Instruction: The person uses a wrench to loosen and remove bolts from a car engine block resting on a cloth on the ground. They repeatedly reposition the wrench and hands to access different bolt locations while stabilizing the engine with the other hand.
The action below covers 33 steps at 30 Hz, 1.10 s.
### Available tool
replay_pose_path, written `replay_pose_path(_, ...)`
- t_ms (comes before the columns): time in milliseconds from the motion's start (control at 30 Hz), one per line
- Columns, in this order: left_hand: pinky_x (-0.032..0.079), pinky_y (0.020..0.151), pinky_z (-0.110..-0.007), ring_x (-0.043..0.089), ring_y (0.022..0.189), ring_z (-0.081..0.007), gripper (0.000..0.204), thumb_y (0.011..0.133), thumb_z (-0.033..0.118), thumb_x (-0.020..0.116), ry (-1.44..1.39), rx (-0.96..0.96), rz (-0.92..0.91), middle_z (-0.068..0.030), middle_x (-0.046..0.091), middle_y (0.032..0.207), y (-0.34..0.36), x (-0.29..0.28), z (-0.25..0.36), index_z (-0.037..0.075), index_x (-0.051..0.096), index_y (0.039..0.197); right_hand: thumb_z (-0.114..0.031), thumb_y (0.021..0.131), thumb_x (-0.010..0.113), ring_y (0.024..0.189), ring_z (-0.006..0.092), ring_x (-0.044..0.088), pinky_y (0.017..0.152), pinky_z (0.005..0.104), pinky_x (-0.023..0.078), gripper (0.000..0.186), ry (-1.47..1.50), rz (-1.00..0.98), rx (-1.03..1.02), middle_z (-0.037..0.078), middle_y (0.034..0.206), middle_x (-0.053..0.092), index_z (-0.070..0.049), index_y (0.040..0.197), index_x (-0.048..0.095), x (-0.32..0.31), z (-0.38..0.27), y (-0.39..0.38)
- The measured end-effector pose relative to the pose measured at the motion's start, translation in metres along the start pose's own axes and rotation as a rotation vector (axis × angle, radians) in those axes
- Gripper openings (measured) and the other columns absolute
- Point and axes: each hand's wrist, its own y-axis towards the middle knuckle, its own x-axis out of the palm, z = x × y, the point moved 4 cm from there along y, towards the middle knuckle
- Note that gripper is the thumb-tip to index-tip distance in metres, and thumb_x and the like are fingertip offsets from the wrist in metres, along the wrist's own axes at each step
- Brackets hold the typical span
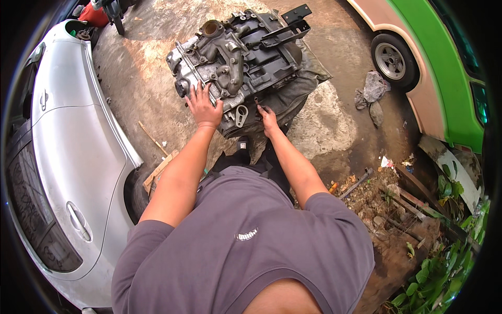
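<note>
A car engine (269, 68) lies in front of me, its black block to the right and silvery metal to the left. A grey cast manifold (228, 65) with a round opening curves over its middle. My left hand (204, 109) rests on the silvery near-left part, fingers spread, gripping nothing. Close to the engine's near edge, my right hand (268, 118) has its fingers drawn together. A small thin dark piece shows at its fingertips, too small to name. Between my hands, a pale metal bracket (241, 116) with an oblong hole sits at the near edge.
Dark cloth (293, 97) is bunched under the engine. A silver car (78, 125) stands close on my left. At the far right is a green and beige vehicle (413, 89). Crumpled plastic (375, 87), wood scraps (413, 204) and plants (444, 267) lie to the right.
</note>
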Motion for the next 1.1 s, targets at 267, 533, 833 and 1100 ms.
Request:
replay_pose_path(267,0.013,0.117,-0.056,0.027,0.143,-0.0352,0.062,0.074,0.027,0.061,-0.009,0.013,0.001,-0.0096,0.039,0.151,0.0,-0.003,0.003,0.017,0.052,0.134,-0.028,0.091,0.071,0.09,0.0133,0.055,0.083,0.0289,0.044,0.031,-0.089,-0.013,-0.132,0.002,0.097,0.065,-0.002,0.106,0.065,-0.002,0.007,0.021)
replay_pose_path(533,0.012,0.117,-0.058,0.027,0.143,-0.0352,0.063,0.073,0.028,0.06,-0.006,0.019,-0.002,-0.0108,0.039,0.151,0.001,-0.005,0.003,0.017,0.052,0.134,-0.039,0.09,0.068,0.105,0.0295,0.059,0.092,0.0378,0.046,0.045,-0.84,0.05,-0.335,0.017,0.108,0.065,-0.001,0.113,0.064,-0.023,-0.031,0.031)
replay_pose_path(833,0.01,0.118,-0.058,0.027,0.144,-0.0326,0.063,0.073,0.03,0.06,-0.033,0.0,0.009,-0.0077,0.039,0.152,0.0,-0.004,0.002,0.017,0.051,0.134,-0.038,0.079,0.073,0.094,0.0248,0.058,0.08,0.0438,0.044,0.028,-1.605,0.172,-0.948,0.001,0.094,0.066,-0.015,0.095,0.069,-0.018,-0.126,-0.004)
replay_pose_path(1100,0.01,0.117,-0.058,0.027,0.144,-0.0327,0.062,0.075,0.032,0.059,-0.025,0.008,0.035,-0.0107,0.041,0.15,-0.001,-0.001,0.0,0.015,0.051,0.134,-0.022,0.081,0.062,0.097,0.0217,0.056,0.08,0.0416,0.041,0.01,-2.012,-0.134,-1.264,0.0,0.094,0.064,-0.018,0.087,0.069,0.042,-0.191,-0.04)
